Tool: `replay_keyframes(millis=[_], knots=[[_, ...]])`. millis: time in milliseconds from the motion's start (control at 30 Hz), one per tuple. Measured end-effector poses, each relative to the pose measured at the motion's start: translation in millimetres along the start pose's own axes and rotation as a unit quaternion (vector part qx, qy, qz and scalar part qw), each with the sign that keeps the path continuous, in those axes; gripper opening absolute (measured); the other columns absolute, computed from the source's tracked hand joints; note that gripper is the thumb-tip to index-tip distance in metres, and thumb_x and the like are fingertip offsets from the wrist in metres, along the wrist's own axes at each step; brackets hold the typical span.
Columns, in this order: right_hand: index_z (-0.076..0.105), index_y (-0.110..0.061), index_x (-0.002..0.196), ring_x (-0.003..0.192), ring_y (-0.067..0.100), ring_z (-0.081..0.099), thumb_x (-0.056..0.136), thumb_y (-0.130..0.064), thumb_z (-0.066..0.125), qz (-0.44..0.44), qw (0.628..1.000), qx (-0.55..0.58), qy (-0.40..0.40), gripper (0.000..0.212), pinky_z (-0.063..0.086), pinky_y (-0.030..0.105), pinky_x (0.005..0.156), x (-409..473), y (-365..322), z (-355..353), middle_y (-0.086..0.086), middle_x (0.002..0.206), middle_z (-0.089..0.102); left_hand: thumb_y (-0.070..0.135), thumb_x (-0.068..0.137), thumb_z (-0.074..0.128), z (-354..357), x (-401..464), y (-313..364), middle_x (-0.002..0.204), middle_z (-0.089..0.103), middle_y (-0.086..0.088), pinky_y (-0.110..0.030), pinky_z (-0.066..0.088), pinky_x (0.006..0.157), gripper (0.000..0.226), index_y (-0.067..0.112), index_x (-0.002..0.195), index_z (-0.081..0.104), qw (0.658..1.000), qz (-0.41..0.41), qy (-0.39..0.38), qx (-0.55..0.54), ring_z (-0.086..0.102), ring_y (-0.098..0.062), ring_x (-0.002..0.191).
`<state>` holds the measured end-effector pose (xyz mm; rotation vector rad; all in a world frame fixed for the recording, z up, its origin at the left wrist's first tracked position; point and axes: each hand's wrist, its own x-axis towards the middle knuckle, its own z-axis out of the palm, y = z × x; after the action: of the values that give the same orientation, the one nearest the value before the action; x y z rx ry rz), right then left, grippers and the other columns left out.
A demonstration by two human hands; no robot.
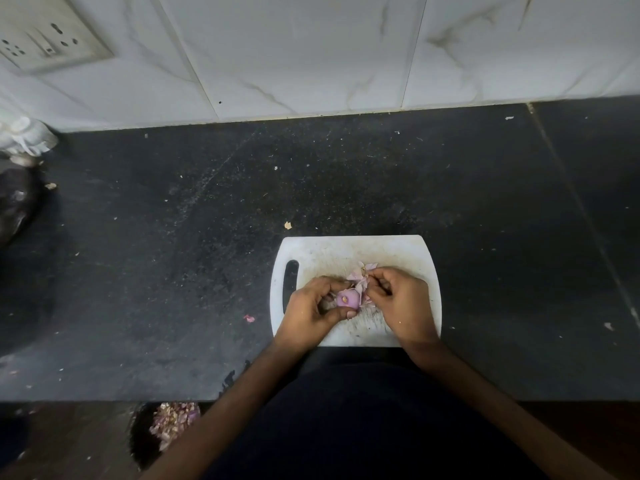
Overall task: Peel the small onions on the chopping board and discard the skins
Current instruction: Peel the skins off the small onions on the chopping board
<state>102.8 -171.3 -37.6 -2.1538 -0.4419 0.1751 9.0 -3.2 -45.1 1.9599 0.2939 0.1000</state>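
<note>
A white chopping board (349,251) with a handle slot lies on the dark counter in front of me. My left hand (311,308) holds a small pink onion (347,300) just above the board, its cut end facing up. My right hand (398,299) is beside it, fingers pinched on a strip of pale purple onion skin (360,280) that still hangs from the onion. A few loose skins (370,265) lie on the board behind my hands.
A dark bin (149,441) with a heap of onion skins (173,420) stands below the counter's front edge at lower left. The black counter (173,237) carries scattered scraps. A white tiled wall runs behind, with a socket plate (48,39). Dark objects (14,202) sit at far left.
</note>
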Motion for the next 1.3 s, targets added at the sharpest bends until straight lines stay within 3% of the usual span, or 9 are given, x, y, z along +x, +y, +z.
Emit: replay_keyframes(millis=[200,333,500,600,733,833,1000,1167,1300], knots=[[0.075,-0.014,0.107,0.088,0.001,0.072,0.089,-0.009,0.074,0.047,0.997,0.058,0.036,0.018,0.058,0.020,0.082,-4.0,5.7,1.6,-0.008,0.095,0.077,0.009,0.084,0.084,-2.3,2.4,0.6,0.120,0.072,0.006,-0.024,0.055,0.093,0.039,0.013,0.121,0.070,1.000,0.014,0.011,-0.002,0.069,-0.011,0.106],[0.072,-0.016,0.101,0.084,0.011,0.073,0.095,-0.013,0.067,0.108,0.984,0.104,0.097,0.009,0.061,0.032,0.078,4.6,10.5,-3.1,-0.008,0.090,0.074,0.007,0.090,0.079,-3.3,0.7,1.2,0.121,0.069,0.007,-0.023,0.054,0.092,0.036,0.011,0.123,0.066,0.999,0.041,0.015,0.014,0.067,-0.011,0.109],[0.072,-0.017,0.118,0.104,0.006,0.064,0.091,0.003,0.059,-0.066,0.997,0.006,-0.026,0.036,0.053,0.023,0.094,-0.9,4.3,0.1,-0.006,0.114,0.065,0.005,0.094,0.074,-4.7,1.4,3.1,0.129,0.067,-0.003,-0.019,0.050,0.102,0.040,0.005,0.133,0.066,0.994,0.092,0.019,0.046,0.064,-0.007,0.121],[0.067,-0.018,0.130,0.119,0.007,0.057,0.096,-0.013,0.054,-0.104,0.991,0.019,-0.077,0.036,0.049,0.024,0.101,-7.2,3.5,1.0,-0.008,0.124,0.060,0.006,0.094,0.074,-3.1,0.9,4.6,0.129,0.067,-0.002,-0.017,0.049,0.101,0.039,0.007,0.132,0.067,0.995,0.088,0.027,0.047,0.064,-0.006,0.121],[0.060,-0.018,0.130,0.115,0.016,0.051,0.101,-0.044,0.050,-0.118,0.983,-0.094,-0.105,0.040,0.048,0.032,0.096,-7.0,3.2,5.4,-0.003,0.120,0.056,0.005,0.093,0.075,-2.8,0.7,3.8,0.126,0.069,0.000,-0.018,0.051,0.099,0.038,0.008,0.130,0.068,0.995,0.082,0.036,0.049,0.065,-0.007,0.118],[0.055,-0.018,0.126,0.110,0.021,0.049,0.103,-0.041,0.038,-0.134,0.965,-0.204,-0.100,0.037,0.047,0.038,0.093,-8.9,1.7,14.1,0.001,0.119,0.053,0.003,0.091,0.076,-3.7,1.4,3.9,0.123,0.069,0.003,-0.016,0.050,0.097,0.038,0.012,0.127,0.069,0.996,0.072,0.043,0.042,0.066,-0.006,0.115],[0.056,-0.017,0.118,0.104,0.021,0.049,0.098,-0.024,0.045,-0.139,0.943,-0.296,-0.067,0.024,0.046,0.039,0.094,-10.1,3.2,20.8,0.002,0.115,0.054,0.004,0.090,0.077,-2.1,1.1,1.6,0.123,0.069,0.004,-0.018,0.051,0.097,0.039,0.014,0.127,0.069,0.996,0.071,0.036,0.037,0.066,-0.007,0.116],[0.057,-0.016,0.116,0.103,0.022,0.050,0.098,-0.027,0.039,-0.124,0.945,-0.295,-0.073,0.027,0.047,0.038,0.092,-4.5,3.6,21.1,0.002,0.113,0.056,0.001,0.092,0.074,-3.2,0.6,0.9,0.124,0.071,0.005,-0.018,0.053,0.094,0.041,0.015,0.130,0.067,0.998,0.054,0.022,0.007,0.069,-0.008,0.111],[0.058,-0.014,0.120,0.105,0.023,0.052,0.097,-0.028,0.029,-0.130,0.956,-0.245,-0.098,0.040,0.047,0.039,0.096,-1.2,5.9,15.4,0.004,0.115,0.058,0.006,0.099,0.067,-4.3,1.2,3.1,0.139,0.066,0.002,-0.024,0.051,0.105,0.041,0.009,0.140,0.062,0.997,0.073,-0.006,0.023,0.063,-0.007,0.127]])
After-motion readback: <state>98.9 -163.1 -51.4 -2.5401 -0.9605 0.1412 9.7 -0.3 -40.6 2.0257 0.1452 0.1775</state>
